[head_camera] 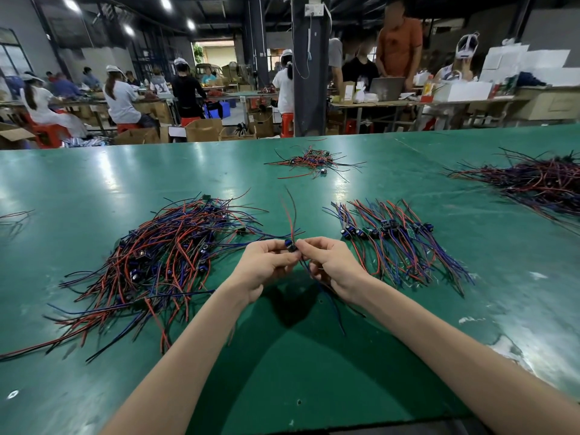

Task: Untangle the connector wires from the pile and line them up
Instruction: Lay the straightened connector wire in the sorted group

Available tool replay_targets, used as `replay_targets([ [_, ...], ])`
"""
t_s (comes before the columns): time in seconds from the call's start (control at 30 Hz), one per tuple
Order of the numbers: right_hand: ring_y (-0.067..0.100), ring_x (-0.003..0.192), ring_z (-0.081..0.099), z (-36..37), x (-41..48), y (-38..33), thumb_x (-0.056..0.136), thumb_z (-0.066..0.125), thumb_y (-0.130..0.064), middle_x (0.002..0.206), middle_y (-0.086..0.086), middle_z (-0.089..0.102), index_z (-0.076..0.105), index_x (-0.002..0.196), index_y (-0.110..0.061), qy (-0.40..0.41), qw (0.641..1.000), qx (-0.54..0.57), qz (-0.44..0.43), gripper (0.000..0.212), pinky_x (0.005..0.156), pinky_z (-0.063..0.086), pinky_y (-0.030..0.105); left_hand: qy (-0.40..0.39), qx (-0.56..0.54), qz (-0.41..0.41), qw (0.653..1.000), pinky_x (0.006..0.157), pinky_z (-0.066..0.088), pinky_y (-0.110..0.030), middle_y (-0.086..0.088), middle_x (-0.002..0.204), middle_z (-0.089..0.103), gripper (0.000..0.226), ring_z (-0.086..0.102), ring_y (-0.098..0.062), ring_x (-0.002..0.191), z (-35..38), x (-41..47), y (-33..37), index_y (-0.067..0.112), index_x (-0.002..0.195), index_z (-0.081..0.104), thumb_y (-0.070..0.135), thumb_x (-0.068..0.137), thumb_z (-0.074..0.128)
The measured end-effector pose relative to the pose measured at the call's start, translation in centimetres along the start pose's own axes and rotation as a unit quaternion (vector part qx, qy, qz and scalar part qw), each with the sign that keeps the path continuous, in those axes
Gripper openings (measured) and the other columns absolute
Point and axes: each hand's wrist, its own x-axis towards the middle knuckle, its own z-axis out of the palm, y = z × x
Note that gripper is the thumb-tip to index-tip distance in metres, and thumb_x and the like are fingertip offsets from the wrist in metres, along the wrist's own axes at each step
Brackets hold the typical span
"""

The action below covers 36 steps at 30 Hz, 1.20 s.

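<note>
Head view: above the shiny green table (94, 177), the left hand (266, 266) and the right hand (331, 265) pinch one connector wire (290, 245). It is between the tangled pile (163, 262) and the lined-up row (395, 243). Behind, workers (120, 98) sit among cardboard boxes (204, 130) under ceiling lamps (70, 4).

Lit brightly from ceiling lamps (71, 4); glaring white across green table (194, 161); shadowed darkly beneath left hand (266, 265) and right hand (331, 265); bent by wide-angle at edges; soft in background, sharp up close.
</note>
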Motion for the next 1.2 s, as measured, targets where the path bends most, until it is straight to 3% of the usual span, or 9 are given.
replay_targets([
  [0.13, 0.003, 0.035, 0.038, 0.0, -0.3, -0.1, 0.087, 0.066, -0.011, 0.056, 0.000, 0.060, 0.062, 0.079, -0.004, -0.033, 0.999, -0.036, 0.006, 0.011, 0.036, 0.030, 0.014, 0.041, -0.055, -0.002, 0.998, 0.052, 0.048, -0.011, -0.001, 0.063, 0.066, 0.012, 0.056, -0.007, 0.054, -0.3, 0.4, 0.1, 0.003, 0.081, 0.064, -0.008, 0.083, 0.062],
  [0.53, 0.005, 0.037, 0.047, 0.2, -1.0, -0.3, 0.084, 0.070, -0.009, 0.058, 0.002, 0.065, 0.066, 0.073, -0.004, -0.055, 0.997, -0.062, 0.000, 0.012, 0.036, 0.037, 0.015, 0.056, -0.083, -0.006, 0.995, 0.049, 0.047, -0.011, 0.003, 0.068, 0.071, 0.008, 0.062, -0.001, 0.055, -0.4, 0.5, -0.1, 0.008, 0.083, 0.063, 0.001, 0.084, 0.064],
  [0.83, 0.000, 0.038, 0.045, 0.3, -0.9, -0.6, 0.085, 0.066, -0.010, 0.056, -0.002, 0.064, 0.064, 0.076, -0.007, -0.094, 0.992, 0.011, 0.086, 0.009, 0.036, 0.036, 0.012, 0.023, -0.152, -0.047, 0.987, 0.050, 0.048, -0.013, 0.002, 0.069, 0.072, 0.008, 0.062, -0.004, 0.052, -0.4, 0.7, -0.1, 0.011, 0.082, 0.060, 0.005, 0.087, 0.060],
  [0.97, 0.002, 0.039, 0.048, 0.2, -0.8, -0.8, 0.086, 0.064, -0.004, 0.056, 0.001, 0.063, 0.064, 0.076, -0.005, -0.105, 0.989, 0.029, 0.101, 0.009, 0.039, 0.039, 0.013, 0.017, -0.145, -0.047, 0.988, 0.056, 0.047, -0.015, 0.002, 0.071, 0.072, 0.009, 0.063, -0.004, 0.056, -0.3, 0.8, -0.4, 0.012, 0.080, 0.060, 0.006, 0.087, 0.060],
  [1.1, 0.004, 0.044, 0.053, 0.3, -0.8, -0.9, 0.085, 0.061, 0.004, 0.057, 0.005, 0.065, 0.065, 0.079, 0.000, -0.106, 0.987, 0.037, 0.115, 0.009, 0.044, 0.046, 0.013, 0.034, -0.143, -0.025, 0.989, 0.046, 0.046, -0.015, 0.000, 0.065, 0.069, 0.009, 0.061, -0.007, 0.049, -0.1, 0.9, -0.6, 0.007, 0.083, 0.059, -0.002, 0.086, 0.059],
  [1.2, 0.001, 0.040, 0.049, 0.3, -0.8, -1.0, 0.086, 0.060, 0.003, 0.055, 0.004, 0.063, 0.065, 0.078, -0.001, -0.108, 0.987, 0.014, 0.122, 0.010, 0.039, 0.040, 0.012, 0.066, -0.119, -0.012, 0.991, 0.047, 0.047, -0.015, 0.002, 0.064, 0.069, 0.010, 0.060, -0.007, 0.049, 0.0, 1.0, -0.7, 0.008, 0.082, 0.061, -0.002, 0.084, 0.062],
])
